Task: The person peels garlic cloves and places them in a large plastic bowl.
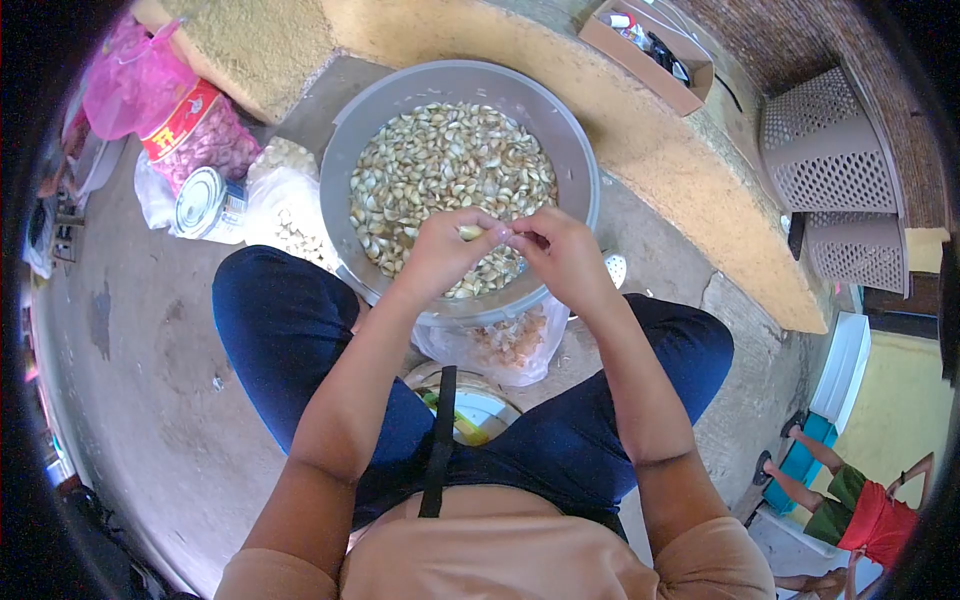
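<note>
Tan shirt [500,560] filled bottom centre; mid-frame, left hand [448,250] gripped a probably slippery garlic clove [469,232], best held midway, right hand [562,252] pinched closed alongside.

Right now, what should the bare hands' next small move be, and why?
Perhaps the right hand should draw gently away from the left hand to peel: their fingertips meet above the round grey plastic tub of pale garlic cloves, and the left holds a small yellowish clove.
</note>
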The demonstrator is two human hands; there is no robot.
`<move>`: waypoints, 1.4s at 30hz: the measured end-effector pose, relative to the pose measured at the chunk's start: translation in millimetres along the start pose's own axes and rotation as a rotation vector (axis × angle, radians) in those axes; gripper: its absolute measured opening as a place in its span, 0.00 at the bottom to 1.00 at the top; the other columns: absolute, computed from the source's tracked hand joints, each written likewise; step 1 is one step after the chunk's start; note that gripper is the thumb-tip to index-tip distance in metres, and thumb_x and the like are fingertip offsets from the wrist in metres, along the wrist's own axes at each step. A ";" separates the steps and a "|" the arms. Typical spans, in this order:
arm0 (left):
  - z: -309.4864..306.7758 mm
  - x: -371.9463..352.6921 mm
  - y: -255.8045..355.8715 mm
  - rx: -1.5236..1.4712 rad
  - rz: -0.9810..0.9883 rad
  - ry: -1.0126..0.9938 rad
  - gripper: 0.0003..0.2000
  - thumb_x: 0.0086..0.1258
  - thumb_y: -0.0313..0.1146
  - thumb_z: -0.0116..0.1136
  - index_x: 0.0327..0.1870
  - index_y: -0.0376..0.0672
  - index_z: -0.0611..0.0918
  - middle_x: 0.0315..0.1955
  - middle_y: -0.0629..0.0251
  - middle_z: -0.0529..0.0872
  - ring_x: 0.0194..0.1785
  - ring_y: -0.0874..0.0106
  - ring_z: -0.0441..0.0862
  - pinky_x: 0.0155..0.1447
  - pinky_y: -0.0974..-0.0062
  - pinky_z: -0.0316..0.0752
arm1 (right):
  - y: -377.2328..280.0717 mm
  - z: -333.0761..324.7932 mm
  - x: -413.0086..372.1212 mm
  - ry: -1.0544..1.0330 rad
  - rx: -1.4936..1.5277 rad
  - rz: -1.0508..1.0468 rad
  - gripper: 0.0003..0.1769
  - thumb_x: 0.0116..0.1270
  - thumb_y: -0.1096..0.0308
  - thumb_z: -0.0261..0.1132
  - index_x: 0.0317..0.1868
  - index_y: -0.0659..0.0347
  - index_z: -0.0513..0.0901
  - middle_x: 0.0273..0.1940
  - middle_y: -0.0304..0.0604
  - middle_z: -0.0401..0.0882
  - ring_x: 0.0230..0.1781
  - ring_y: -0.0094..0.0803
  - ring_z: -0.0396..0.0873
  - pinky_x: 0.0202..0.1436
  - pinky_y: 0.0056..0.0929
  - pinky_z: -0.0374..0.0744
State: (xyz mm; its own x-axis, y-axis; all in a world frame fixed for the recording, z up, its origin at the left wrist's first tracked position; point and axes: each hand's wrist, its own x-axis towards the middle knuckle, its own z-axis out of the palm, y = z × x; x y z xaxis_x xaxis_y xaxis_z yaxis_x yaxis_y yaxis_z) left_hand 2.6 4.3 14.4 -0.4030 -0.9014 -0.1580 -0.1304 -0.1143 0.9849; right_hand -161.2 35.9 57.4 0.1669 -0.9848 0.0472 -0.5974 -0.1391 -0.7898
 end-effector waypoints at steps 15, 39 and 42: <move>2.3 -6.4 10.6 -0.483 -0.270 -0.156 0.08 0.61 0.34 0.55 0.28 0.38 0.77 0.13 0.73 0.71 0.15 0.83 0.65 0.18 0.85 0.57 | -0.5 7.2 -1.7 -0.055 0.031 0.037 0.15 0.65 0.61 0.50 0.30 0.66 0.72 0.24 0.55 0.73 0.26 0.51 0.73 0.30 0.40 0.70; -0.9 -6.2 7.5 -0.658 -0.356 -0.184 0.08 0.62 0.36 0.55 0.32 0.40 0.75 0.18 0.72 0.71 0.17 0.84 0.63 0.17 0.88 0.54 | 9.5 5.9 -0.9 -0.199 0.776 0.391 0.14 0.66 0.59 0.52 0.28 0.58 0.73 0.20 0.30 0.67 0.18 0.14 0.62 0.19 0.15 0.60; -3.3 -5.5 4.5 -0.826 -0.368 -0.188 0.08 0.63 0.36 0.53 0.34 0.41 0.75 0.19 0.72 0.69 0.18 0.84 0.62 0.16 0.89 0.53 | 16.5 3.1 -1.3 -0.243 0.820 0.482 0.12 0.64 0.61 0.54 0.27 0.61 0.74 0.20 0.32 0.69 0.17 0.16 0.64 0.19 0.17 0.63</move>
State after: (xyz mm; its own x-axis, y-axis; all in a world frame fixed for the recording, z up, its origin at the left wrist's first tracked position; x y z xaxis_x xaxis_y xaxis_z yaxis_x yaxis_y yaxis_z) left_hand 7.2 7.4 19.8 -0.6141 -0.6751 -0.4088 0.3796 -0.7068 0.5969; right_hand -168.9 35.2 42.4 0.2596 -0.8566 -0.4459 0.0710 0.4774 -0.8758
